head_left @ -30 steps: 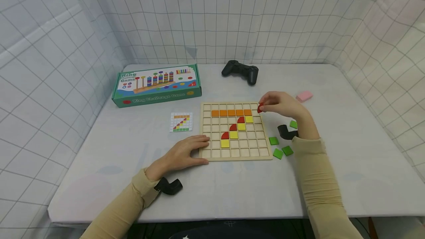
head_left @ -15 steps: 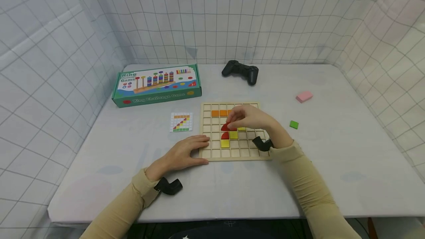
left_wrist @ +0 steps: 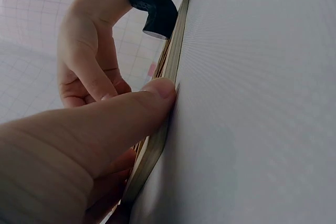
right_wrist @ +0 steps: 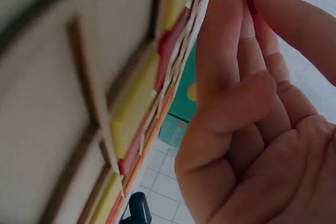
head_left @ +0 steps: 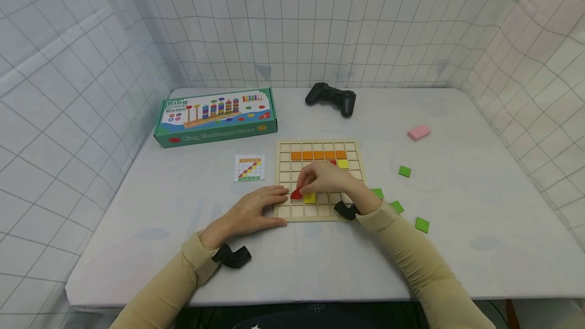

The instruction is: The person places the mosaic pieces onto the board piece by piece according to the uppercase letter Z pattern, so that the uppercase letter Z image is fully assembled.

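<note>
Red quarter-round tile (head_left: 295, 195) is pinched between the thumb and fingers of the right hand (head_left: 322, 176), above the near-left part of the grid board (head_left: 320, 219); from here I can't tell if it touches. The left hand (head_left: 253, 209), fingers fairly straight, rests at the board's left edge. I judge I'm placing this tile; next I'd settle it squarely, release, then fetch green tiles (head_left: 422, 225) right of the board.

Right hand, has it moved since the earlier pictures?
Yes: the right hand moved left and down in the head view, from the far right corner of the board to its middle.
</note>
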Tool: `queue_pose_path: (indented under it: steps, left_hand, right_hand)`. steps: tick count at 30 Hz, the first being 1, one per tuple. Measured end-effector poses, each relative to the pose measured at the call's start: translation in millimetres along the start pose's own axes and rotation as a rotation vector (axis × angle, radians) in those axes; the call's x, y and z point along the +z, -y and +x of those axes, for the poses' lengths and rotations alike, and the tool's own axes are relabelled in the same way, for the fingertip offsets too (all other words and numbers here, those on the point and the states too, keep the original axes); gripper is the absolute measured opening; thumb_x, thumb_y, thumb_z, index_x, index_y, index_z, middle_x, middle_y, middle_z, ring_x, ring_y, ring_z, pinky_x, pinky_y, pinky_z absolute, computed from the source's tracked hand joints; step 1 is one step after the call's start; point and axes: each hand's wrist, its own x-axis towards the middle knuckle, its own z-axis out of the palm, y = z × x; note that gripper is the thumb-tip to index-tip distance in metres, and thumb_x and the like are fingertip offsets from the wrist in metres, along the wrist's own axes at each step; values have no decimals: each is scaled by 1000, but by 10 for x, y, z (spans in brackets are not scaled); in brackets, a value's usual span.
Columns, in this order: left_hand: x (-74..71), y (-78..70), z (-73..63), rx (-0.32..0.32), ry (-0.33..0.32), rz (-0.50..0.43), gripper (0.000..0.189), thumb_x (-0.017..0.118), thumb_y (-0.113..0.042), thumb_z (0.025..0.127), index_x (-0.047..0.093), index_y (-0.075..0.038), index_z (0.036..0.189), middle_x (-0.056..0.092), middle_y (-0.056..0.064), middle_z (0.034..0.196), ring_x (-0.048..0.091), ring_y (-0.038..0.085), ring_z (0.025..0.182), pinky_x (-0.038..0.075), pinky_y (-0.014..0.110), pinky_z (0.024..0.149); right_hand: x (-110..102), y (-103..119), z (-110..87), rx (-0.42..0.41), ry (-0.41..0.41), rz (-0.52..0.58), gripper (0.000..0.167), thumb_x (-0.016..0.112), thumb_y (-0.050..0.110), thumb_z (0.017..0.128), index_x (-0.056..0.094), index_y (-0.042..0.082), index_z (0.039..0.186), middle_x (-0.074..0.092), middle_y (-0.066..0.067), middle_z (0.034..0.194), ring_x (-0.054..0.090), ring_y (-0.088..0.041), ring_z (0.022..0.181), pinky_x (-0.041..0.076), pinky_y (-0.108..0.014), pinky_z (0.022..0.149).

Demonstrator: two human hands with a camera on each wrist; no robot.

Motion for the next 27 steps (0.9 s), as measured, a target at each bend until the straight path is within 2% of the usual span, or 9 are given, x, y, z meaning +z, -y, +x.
queue_pose_path:
  steps: [5,12,16,22,27]
  left_hand:
    - [-1,6,5,7,0,4,61,72,-41,81,59,-3,127,49,5,139,38,20,132,32,37,110]
    - [-6,-1,4,4,2,7,60,72,-41,81,59,-4,127,49,4,138,39,20,132,32,36,110]
    - [-4,3,3,3,3,6,60,72,-41,81,59,-3,127,49,5,138,39,21,132,32,37,110]
    - [-3,-4,1,-2,8,10,61,71,-42,82,59,-3,128,48,4,139,38,20,132,31,38,111]
    - [-3,-12,-5,15,-8,16,62,72,-41,81,58,-2,127,49,6,139,39,23,131,32,38,110]
  right_hand:
    - [53,-7,23,17,5,-63,4,70,14,84,69,11,87,66,6,78,60,-10,76,50,-25,73]
    - [82,-21,35,-5,-1,-162,3,71,17,84,71,15,87,64,8,81,56,-8,78,49,-24,73]
    - [50,-16,16,-5,20,-176,7,71,21,84,72,17,90,64,8,84,57,-8,80,49,-23,74]
    - [-198,-16,-131,-26,53,-143,27,69,24,85,69,11,109,65,6,94,59,-11,86,51,-27,77]
    - [-523,-93,-349,-103,90,-57,41,68,23,86,61,6,123,64,-4,107,59,-14,95,52,-31,82]
